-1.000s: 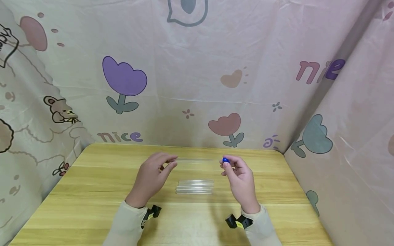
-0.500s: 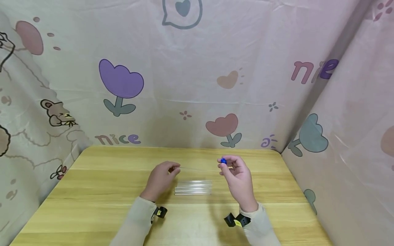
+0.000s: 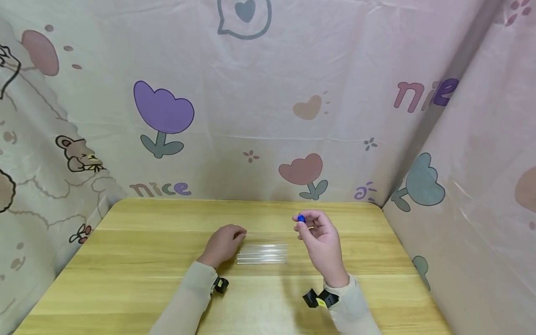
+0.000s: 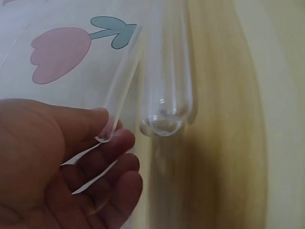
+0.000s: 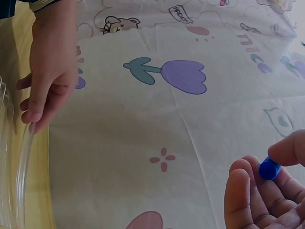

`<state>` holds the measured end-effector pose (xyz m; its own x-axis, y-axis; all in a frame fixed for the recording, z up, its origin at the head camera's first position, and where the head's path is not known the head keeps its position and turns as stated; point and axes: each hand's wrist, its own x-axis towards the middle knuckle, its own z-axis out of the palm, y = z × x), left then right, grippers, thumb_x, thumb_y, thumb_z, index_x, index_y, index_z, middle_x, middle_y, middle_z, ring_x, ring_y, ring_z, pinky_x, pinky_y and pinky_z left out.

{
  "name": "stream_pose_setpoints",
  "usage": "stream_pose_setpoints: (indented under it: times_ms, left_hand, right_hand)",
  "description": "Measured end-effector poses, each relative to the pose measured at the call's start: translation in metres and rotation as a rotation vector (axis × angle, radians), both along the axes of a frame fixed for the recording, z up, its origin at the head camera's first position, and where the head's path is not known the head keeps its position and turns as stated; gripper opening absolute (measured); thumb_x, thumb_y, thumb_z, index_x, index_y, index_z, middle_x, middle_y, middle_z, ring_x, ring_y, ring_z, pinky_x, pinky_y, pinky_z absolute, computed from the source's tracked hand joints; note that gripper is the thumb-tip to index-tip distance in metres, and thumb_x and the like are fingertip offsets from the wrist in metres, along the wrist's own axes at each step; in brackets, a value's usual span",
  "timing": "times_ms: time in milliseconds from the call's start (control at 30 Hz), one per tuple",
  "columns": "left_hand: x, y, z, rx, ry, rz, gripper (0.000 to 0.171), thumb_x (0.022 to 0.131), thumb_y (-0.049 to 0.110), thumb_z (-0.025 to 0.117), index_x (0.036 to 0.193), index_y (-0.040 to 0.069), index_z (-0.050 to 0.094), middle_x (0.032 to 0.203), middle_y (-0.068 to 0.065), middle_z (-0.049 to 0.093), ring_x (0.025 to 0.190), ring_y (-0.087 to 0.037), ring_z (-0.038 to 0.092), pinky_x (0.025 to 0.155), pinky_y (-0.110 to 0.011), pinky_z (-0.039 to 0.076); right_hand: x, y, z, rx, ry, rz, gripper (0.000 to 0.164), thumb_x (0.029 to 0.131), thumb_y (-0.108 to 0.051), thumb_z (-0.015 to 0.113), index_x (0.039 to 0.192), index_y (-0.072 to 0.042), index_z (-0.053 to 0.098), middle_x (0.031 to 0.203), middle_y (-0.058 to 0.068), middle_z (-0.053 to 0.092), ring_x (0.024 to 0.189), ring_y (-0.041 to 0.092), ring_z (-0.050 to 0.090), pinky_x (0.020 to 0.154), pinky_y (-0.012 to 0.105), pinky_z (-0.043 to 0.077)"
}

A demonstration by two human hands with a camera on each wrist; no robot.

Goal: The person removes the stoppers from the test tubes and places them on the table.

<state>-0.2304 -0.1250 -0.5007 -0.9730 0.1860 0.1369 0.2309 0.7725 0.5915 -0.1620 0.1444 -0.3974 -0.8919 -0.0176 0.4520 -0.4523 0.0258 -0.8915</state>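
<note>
My left hand pinches a clear test tube near its rounded end, between thumb and index finger. In the head view that tube is a faint line just beyond a row of several clear test tubes lying side by side on the table. The left wrist view shows the rounded ends of the row right beside the held tube. To the right, my right hand is raised over the table. Its thumb and index finger pinch a small blue cap, round-ended and short; the other fingers are loosely bent.
The wooden table runs back to a printed cloth hung behind it, with more cloth at both sides. Each wrist wears a small black camera on a strap over a light sleeve.
My left hand has come down and nearer with the test tube, which now lies close behind the row. My right hand, still pinching the blue cap, has shifted slightly left.
</note>
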Motion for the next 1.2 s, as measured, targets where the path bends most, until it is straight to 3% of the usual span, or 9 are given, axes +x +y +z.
stream_pose_setpoints:
  times_ms: [233, 600, 767, 933, 1100, 1200]
  left_hand:
    - [-0.003, 0.001, -0.004, -0.043, -0.027, -0.062, 0.012, 0.099, 0.016, 0.070, 0.106, 0.011, 0.079, 0.108, -0.004, 0.073, 0.105, -0.027, 0.066, 0.096, -0.047, 0.053]
    - [-0.005, 0.002, -0.006, -0.066, -0.057, -0.042, 0.020, 0.101, 0.013, 0.060, 0.102, 0.014, 0.080, 0.102, 0.000, 0.070, 0.103, -0.027, 0.059, 0.097, -0.048, 0.050]
    - [-0.001, 0.000, -0.004, -0.035, -0.052, -0.027, 0.018, 0.101, 0.018, 0.063, 0.106, 0.013, 0.079, 0.104, 0.000, 0.070, 0.103, -0.026, 0.059, 0.095, -0.047, 0.051]
    - [0.013, -0.002, 0.014, 0.031, -0.048, 0.014, 0.023, 0.102, 0.023, 0.064, 0.121, 0.012, 0.072, 0.109, -0.001, 0.067, 0.102, -0.023, 0.058, 0.090, -0.044, 0.052]
    - [0.024, -0.008, 0.045, 0.080, 0.049, 0.016, 0.029, 0.102, 0.024, 0.064, 0.128, 0.012, 0.068, 0.112, -0.003, 0.067, 0.102, -0.022, 0.061, 0.089, -0.044, 0.053]
    - [0.027, -0.014, 0.057, 0.100, 0.092, 0.025, 0.031, 0.102, 0.024, 0.064, 0.130, 0.011, 0.067, 0.114, -0.004, 0.067, 0.103, -0.024, 0.061, 0.090, -0.045, 0.053]
  right_hand:
    - [-0.001, -0.002, -0.001, -0.003, 0.001, 0.008, 0.018, 0.100, 0.002, 0.064, 0.118, 0.005, 0.060, 0.110, 0.022, 0.068, 0.086, 0.019, 0.066, 0.071, 0.027, 0.057]
    - [-0.002, -0.006, -0.003, 0.009, -0.013, 0.012, 0.016, 0.100, 0.003, 0.063, 0.116, 0.003, 0.061, 0.110, 0.024, 0.066, 0.086, 0.020, 0.065, 0.072, 0.024, 0.056]
    - [-0.004, -0.007, -0.006, 0.055, -0.002, -0.039, 0.014, 0.098, 0.001, 0.067, 0.112, 0.004, 0.064, 0.105, 0.018, 0.062, 0.086, 0.020, 0.059, 0.072, 0.023, 0.054]
    - [-0.008, -0.005, -0.010, 0.117, -0.008, -0.095, 0.012, 0.098, -0.002, 0.070, 0.108, 0.001, 0.065, 0.095, 0.009, 0.055, 0.085, 0.017, 0.053, 0.073, 0.022, 0.047]
    - [-0.016, 0.000, -0.015, 0.120, -0.046, -0.083, 0.011, 0.098, -0.003, 0.069, 0.108, 0.000, 0.064, 0.090, 0.007, 0.054, 0.080, 0.017, 0.052, 0.070, 0.022, 0.045]
    - [-0.025, 0.003, -0.022, 0.143, -0.074, -0.096, 0.011, 0.098, -0.005, 0.070, 0.107, -0.002, 0.064, 0.090, 0.006, 0.058, 0.080, 0.015, 0.055, 0.069, 0.021, 0.047]
